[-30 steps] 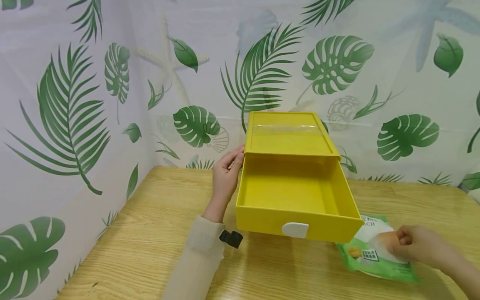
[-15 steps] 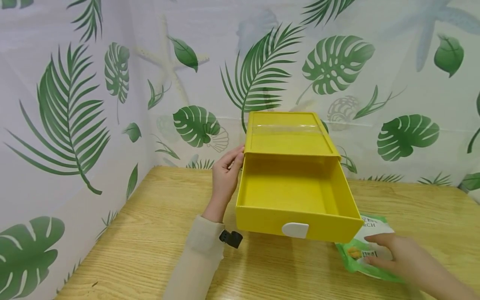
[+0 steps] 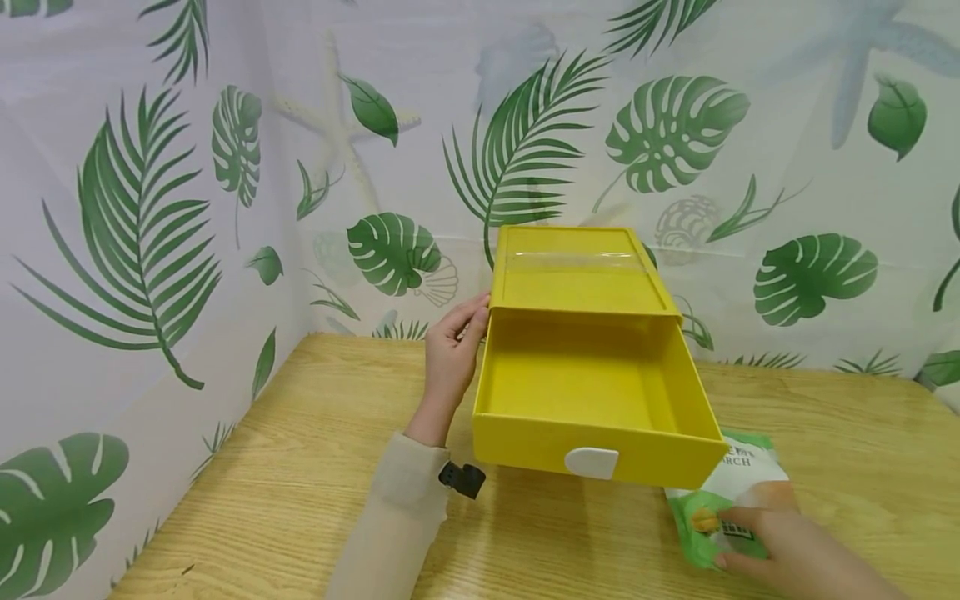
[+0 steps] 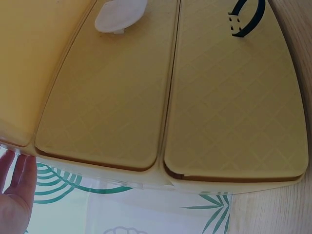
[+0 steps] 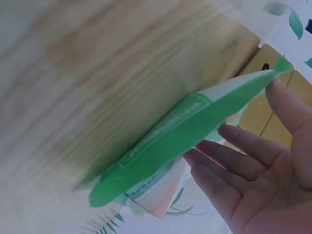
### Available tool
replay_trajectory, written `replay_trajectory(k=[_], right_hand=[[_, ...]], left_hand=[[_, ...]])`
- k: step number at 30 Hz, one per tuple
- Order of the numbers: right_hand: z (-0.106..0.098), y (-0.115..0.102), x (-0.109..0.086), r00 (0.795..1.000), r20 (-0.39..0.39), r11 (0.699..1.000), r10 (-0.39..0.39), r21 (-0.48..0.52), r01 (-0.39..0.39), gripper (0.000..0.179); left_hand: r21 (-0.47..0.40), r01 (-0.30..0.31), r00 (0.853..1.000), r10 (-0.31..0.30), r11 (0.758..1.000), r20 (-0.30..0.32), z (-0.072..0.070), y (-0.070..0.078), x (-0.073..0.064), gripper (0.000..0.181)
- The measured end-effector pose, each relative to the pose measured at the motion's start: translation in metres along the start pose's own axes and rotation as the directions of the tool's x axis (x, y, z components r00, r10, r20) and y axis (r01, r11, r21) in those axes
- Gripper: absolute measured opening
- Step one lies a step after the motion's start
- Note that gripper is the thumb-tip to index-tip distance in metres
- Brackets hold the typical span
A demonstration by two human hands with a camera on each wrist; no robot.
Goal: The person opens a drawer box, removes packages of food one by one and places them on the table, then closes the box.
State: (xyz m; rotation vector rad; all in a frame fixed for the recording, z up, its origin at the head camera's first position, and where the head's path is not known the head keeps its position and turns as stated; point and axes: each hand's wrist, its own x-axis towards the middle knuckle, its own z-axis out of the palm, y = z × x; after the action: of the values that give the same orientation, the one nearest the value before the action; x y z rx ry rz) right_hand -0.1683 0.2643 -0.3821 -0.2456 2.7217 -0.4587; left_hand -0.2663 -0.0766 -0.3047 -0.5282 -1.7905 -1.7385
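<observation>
Left hand (image 3: 452, 354), unclenched, is laid against yellow box (image 3: 581, 287); packet (image 3: 735, 492), judged soft, best gripped mid-body, is pinched by right hand (image 3: 791, 550).

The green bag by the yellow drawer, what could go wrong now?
The bag could bump the open drawer if lifted: in the head view, the drawer's corner covers part of it. It might slip, since the right hand is near one end. The drawer is pulled far out, so a knock might shift it, though the left hand touches its yellow case.
</observation>
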Motion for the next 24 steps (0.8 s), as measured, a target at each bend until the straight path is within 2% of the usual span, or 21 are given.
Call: replay_trajectory(k=[6, 9, 12, 17, 21, 24], right_hand=[[0.004, 0.001, 0.004, 1.000, -0.018, 0.999, -0.014, -0.035, 0.013, 0.068], [0.003, -0.003, 0.005, 0.999, -0.043, 0.999, -0.025, -0.029, 0.023, 0.063], [0.001, -0.005, 0.006, 0.991, -0.091, 0.995, -0.099, -0.025, 0.097, 0.053], [-0.005, -0.004, 0.015, 0.945, -0.172, 0.960, -0.278, -0.063, 0.271, 0.049], [-0.008, 0.000, 0.027, 0.909, -0.219, 0.935, -0.354, -0.088, 0.343, 0.042], [-0.010, 0.004, 0.036, 0.873, -0.269, 0.913, -0.407, -0.106, 0.393, 0.040]], left_hand=[[0.012, -0.007, 1.000, 0.007, 1.000, -0.006, -0.001, 0.002, 0.001, 0.023], [0.012, -0.006, 1.000, 0.006, 1.000, -0.008, -0.002, 0.001, 0.002, 0.023], [0.009, -0.011, 1.000, 0.011, 1.000, -0.011, -0.002, -0.004, 0.003, 0.024], [-0.004, -0.013, 1.000, 0.013, 1.000, -0.014, -0.001, -0.023, 0.006, 0.025], [-0.022, -0.015, 1.000, 0.015, 1.000, -0.016, 0.001, -0.031, 0.007, 0.026], [-0.041, -0.013, 1.000, 0.012, 0.999, -0.015, 0.001, -0.032, 0.007, 0.026]])
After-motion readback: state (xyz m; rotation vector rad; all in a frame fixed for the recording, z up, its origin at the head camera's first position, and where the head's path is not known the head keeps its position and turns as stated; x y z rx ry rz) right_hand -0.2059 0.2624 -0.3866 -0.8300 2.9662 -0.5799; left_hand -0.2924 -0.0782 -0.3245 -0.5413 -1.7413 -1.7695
